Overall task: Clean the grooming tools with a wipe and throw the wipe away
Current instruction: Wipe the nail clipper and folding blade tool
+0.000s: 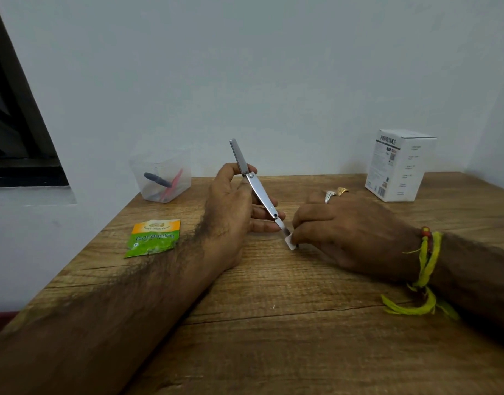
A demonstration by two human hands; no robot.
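My left hand (233,206) holds a steel folding razor (258,189) above the wooden table (273,323), thumb and fingers curled round its middle near the hinge. Its handle points up and away, and its thin lower end slants down to the right. My right hand (345,232) pinches a small white wipe (291,242) folded around that lower tip. A clear plastic tub (162,178) at the back left holds a dark tool (157,179) and a pink tool (172,185).
A green and orange wipe sachet (153,237) lies flat on the table, left of my left forearm. A white cardboard box (399,165) stands at the back right near the wall. The table's left edge runs diagonally beside the sachet.
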